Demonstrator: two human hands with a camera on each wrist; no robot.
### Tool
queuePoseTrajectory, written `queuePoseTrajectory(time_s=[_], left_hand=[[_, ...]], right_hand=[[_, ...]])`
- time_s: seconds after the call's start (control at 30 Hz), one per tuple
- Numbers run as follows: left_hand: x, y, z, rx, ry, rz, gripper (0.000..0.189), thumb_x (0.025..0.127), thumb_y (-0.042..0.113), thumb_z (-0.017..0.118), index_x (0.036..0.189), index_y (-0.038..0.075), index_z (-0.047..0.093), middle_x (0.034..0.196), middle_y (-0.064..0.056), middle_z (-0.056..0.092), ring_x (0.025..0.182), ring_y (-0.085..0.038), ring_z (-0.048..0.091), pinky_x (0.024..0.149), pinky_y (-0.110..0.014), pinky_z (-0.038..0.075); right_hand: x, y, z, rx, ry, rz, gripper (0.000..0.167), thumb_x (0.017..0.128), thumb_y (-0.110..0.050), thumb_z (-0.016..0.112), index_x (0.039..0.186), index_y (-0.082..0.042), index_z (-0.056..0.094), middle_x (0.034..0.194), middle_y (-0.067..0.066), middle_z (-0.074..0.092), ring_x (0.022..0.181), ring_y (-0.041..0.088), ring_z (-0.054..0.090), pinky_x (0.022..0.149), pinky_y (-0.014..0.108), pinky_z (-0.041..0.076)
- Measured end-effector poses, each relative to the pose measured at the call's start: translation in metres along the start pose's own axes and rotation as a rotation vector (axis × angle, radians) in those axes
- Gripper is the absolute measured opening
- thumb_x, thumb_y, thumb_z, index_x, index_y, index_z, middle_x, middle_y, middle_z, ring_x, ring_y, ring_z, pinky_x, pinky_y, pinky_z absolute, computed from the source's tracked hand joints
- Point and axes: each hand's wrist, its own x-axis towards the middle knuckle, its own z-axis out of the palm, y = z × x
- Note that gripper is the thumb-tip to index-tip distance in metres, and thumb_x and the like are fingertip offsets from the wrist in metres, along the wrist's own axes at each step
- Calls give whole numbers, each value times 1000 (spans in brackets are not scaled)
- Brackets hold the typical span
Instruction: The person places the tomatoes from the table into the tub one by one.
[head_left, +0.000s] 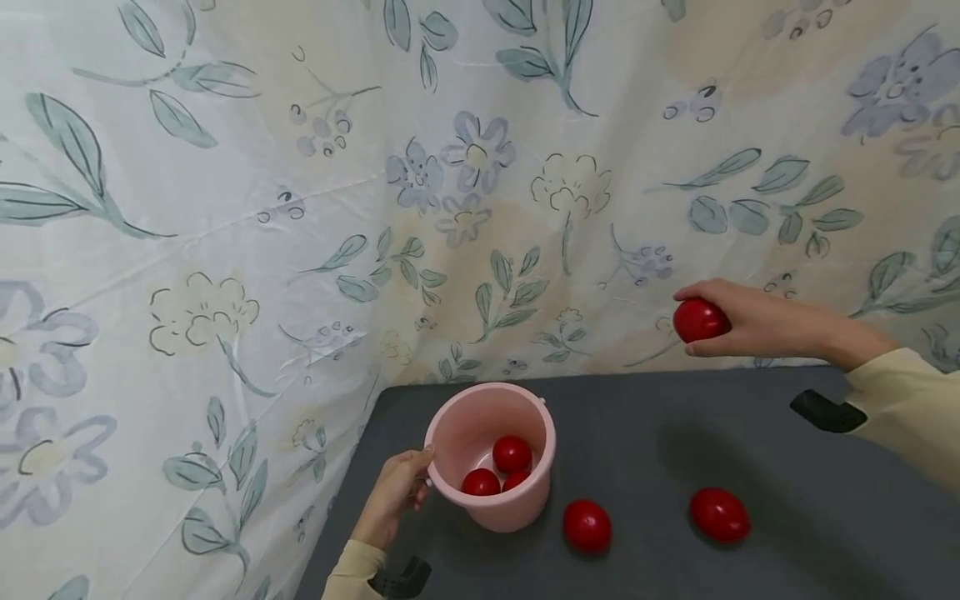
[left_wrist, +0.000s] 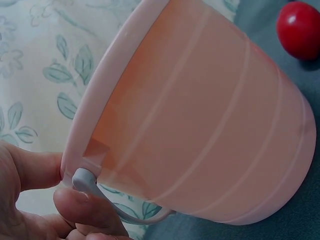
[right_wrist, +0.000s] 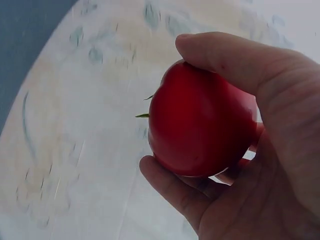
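Observation:
A pink bucket (head_left: 510, 514) stands on the dark table, several red tomatoes inside it, one of them a tomato (head_left: 512, 454) near the middle. My left hand (head_left: 393, 493) pinches the bucket's rim at its left side, by the grey handle (left_wrist: 86, 181) in the left wrist view. Raised above the table at the right, my right hand (head_left: 772, 321) grips a red tomato (right_wrist: 202, 120) between thumb and fingers. Green stem tips poke out from that tomato's far side in the right wrist view.
Two more tomatoes lie on the table (head_left: 637, 450): a tomato (head_left: 587, 527) just right of the bucket and another tomato (head_left: 720, 515) farther right. A floral cloth (head_left: 465, 275) hangs behind the table and along its left side.

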Motion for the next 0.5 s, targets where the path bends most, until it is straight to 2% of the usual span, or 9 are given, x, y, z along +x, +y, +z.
queuePoseTrajectory(time_s=[0.23, 0.5], left_hand=[[-1, 0, 1, -8, 3, -7, 32, 100, 37, 59, 84, 9, 58, 65, 1, 52, 49, -10, 42, 50, -27, 38], [-1, 2, -2, 2, -9, -5, 32, 99, 37, 60, 85, 9, 58, 61, 1, 50, 49, -11, 43, 50, -28, 38]], right_hand=[[35, -48, 22, 57, -56, -92, 75, 84, -29, 83, 143, -6, 44, 139, 17, 53, 119, 35, 56, 79, 41, 60], [74, -95, 48, 106, -127, -171, 77, 81, -24, 84, 146, -13, 43, 140, 9, 53, 123, 31, 54, 85, 41, 60]])
